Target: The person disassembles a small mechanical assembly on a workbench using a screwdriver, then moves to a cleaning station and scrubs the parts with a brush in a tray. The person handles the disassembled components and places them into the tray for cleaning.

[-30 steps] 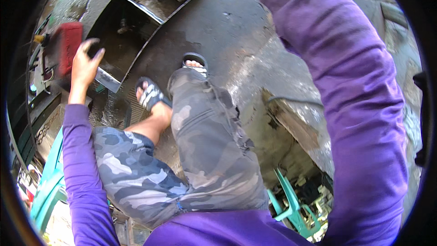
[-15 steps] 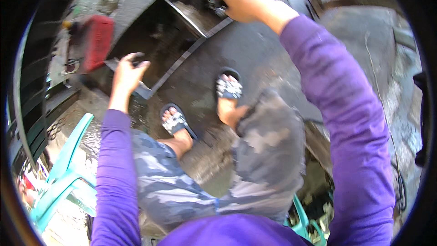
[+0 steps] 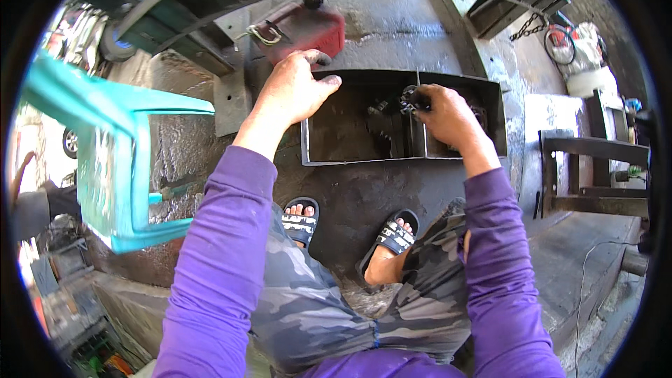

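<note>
A dark, toothed-looking metal part [image 3: 407, 101] is pinched in the right hand's grip [image 3: 451, 116] over the divided metal tray [image 3: 341, 127], beside its divider, presumably so that any drips are caught. The left hand's grip [image 3: 297, 88] is spread, nothing being seen in it, near the tray's far left corner. A small metal piece [image 3: 379, 107] is contained left of the tray's divider. Beyond that corner, a red container [image 3: 323, 36] is placed, perhaps for easy reach; no writing can be read on it.
</note>
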Demonstrator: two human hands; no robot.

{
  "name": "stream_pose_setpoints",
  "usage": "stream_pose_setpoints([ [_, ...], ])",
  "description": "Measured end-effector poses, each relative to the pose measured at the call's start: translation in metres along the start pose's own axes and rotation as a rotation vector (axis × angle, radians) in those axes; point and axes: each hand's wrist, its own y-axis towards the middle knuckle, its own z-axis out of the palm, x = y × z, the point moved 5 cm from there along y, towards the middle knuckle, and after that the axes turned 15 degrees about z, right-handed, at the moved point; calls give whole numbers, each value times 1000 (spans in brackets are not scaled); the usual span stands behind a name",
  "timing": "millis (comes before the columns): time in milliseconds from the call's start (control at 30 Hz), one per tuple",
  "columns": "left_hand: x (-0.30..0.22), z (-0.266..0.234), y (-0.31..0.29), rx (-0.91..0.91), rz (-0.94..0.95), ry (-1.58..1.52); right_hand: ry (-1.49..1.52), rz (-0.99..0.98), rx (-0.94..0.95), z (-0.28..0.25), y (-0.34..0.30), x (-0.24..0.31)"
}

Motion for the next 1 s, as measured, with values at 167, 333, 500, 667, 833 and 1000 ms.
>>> stream_pose_setpoints([
  [167, -54, -27, -49, -46, -96, -259, 113, -159, -156, -22, -26, 23],
  [333, -103, -10, -74, -75, -435, -746, 969, -60, 82, -49, -82, 36],
  [500, -146, 24, -81, 68, -458, -1518, 814, -217, -2, -61, -121, 85],
  [667, -92, 83, -65, -186, -605, -1738, 560, -295, 248, -74, -108, 54],
  [833, -8, 168, -46, -412, -646, -1715, -52, -3, 117, -18, -55, -83],
  [1000, 92, 228, -101, -511, -788, -833, -406, -208, 127, 134, -69, -138],
])
